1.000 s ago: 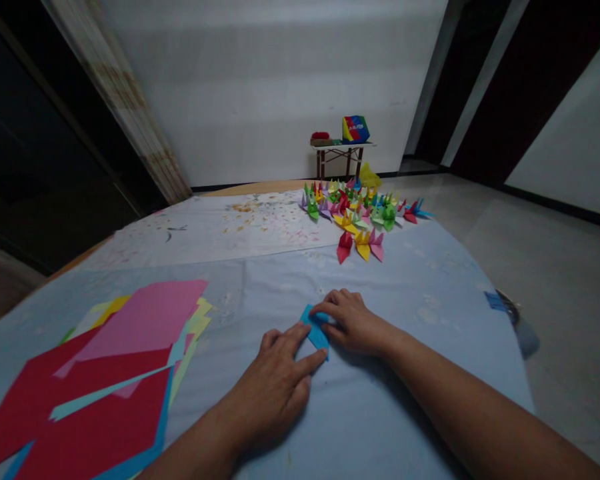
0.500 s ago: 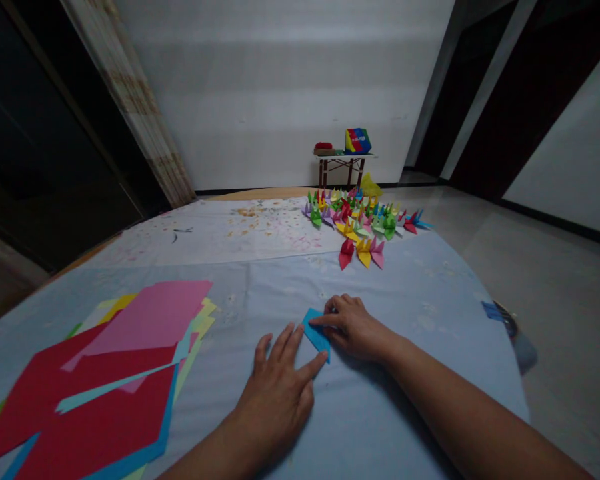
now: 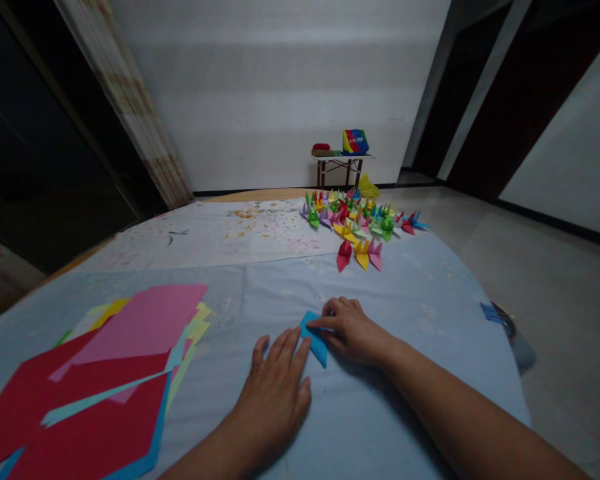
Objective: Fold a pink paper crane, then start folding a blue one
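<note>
A small folded piece of blue paper (image 3: 319,348) lies on the tablecloth, narrowing to a point toward me. My left hand (image 3: 276,383) rests flat beside its left edge, fingers spread, with the index fingertip at the paper. From the other side, my right hand (image 3: 354,331) is closed at the paper's right edge. Its index finger presses on top while the other fingers curl in; they partly hide that edge.
Coloured paper sheets, red (image 3: 95,427) and pink (image 3: 145,320) uppermost, are stacked at the left. Several folded paper cranes (image 3: 361,253) stand at the table's far right. Behind the table (image 3: 220,300) is a small stand (image 3: 337,157) with a colourful box (image 3: 355,142).
My left thumb has drawn back from the paper's near tip, and the left index finger now lies closer to the paper. My right hand stays on it. The whole view has shifted slightly.
</note>
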A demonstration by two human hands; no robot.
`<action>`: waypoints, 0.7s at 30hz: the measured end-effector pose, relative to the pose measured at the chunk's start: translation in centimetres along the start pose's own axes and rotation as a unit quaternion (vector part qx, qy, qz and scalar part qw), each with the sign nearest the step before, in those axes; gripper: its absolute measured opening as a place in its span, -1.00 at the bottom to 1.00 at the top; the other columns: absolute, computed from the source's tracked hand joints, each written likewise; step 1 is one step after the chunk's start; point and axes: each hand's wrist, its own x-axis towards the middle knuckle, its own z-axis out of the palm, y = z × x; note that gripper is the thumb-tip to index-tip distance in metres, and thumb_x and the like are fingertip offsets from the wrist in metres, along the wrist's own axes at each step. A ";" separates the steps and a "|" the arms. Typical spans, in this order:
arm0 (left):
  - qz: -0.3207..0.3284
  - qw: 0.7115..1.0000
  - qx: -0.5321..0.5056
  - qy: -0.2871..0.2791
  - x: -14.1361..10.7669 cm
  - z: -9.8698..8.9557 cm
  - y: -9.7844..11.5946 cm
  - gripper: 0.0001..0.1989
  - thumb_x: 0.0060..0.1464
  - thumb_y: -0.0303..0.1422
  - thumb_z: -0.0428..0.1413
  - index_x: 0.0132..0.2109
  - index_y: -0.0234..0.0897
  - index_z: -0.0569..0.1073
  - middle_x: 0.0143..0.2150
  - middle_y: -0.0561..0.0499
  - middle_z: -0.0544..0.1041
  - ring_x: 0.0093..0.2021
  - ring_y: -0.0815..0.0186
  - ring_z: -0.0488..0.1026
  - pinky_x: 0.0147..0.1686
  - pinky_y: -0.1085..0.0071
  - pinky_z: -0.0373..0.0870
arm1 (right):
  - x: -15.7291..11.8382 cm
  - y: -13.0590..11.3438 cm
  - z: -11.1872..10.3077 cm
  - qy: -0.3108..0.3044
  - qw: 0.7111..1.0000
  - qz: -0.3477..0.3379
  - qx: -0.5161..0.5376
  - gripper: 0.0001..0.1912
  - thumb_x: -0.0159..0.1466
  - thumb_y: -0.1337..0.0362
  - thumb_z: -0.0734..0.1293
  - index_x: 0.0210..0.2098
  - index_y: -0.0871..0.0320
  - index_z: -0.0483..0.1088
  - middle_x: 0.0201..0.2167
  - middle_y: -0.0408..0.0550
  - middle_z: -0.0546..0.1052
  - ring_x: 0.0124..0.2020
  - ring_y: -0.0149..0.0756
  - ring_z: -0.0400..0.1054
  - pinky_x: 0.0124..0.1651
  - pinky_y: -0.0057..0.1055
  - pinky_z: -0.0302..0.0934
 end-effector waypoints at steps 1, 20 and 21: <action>0.002 1.000 0.001 0.001 0.1 0.0 -0.2 -0.49 0.13 -0.36 -0.13 0.24 -0.19 0.04 0.24 -0.13 0.14 0.22 0.10 0.03 0.14 -0.06 -0.13 | 0.0 0.0 0.0 -0.002 1.000 -0.001 -0.003 -0.65 0.22 0.23 0.22 0.02 -0.13 0.29 -0.23 -0.02 0.31 -0.18 -0.23 0.12 -0.15 -0.28 -0.08; 0.067 0.996 -0.028 -0.044 0.0 -1.1 -1.5 -0.46 0.17 -0.39 -0.18 0.27 -0.10 -0.13 0.29 -0.08 0.03 0.27 0.17 -0.11 0.17 -0.08 -0.19 | 0.1 0.2 0.3 0.008 1.000 0.018 0.019 -0.65 0.21 0.19 0.23 0.01 -0.13 0.30 -0.26 -0.04 0.29 -0.18 -0.24 0.12 -0.14 -0.27 -0.07; 0.069 0.996 -0.032 -0.047 -0.1 -1.1 -1.7 -0.46 0.17 -0.39 -0.18 0.27 -0.10 -0.14 0.29 -0.07 0.02 0.27 0.18 -0.11 0.17 -0.07 -0.19 | 0.1 0.2 0.3 0.007 1.000 0.019 0.019 -0.64 0.21 0.20 0.24 0.01 -0.13 0.30 -0.26 -0.04 0.29 -0.18 -0.24 0.12 -0.14 -0.27 -0.07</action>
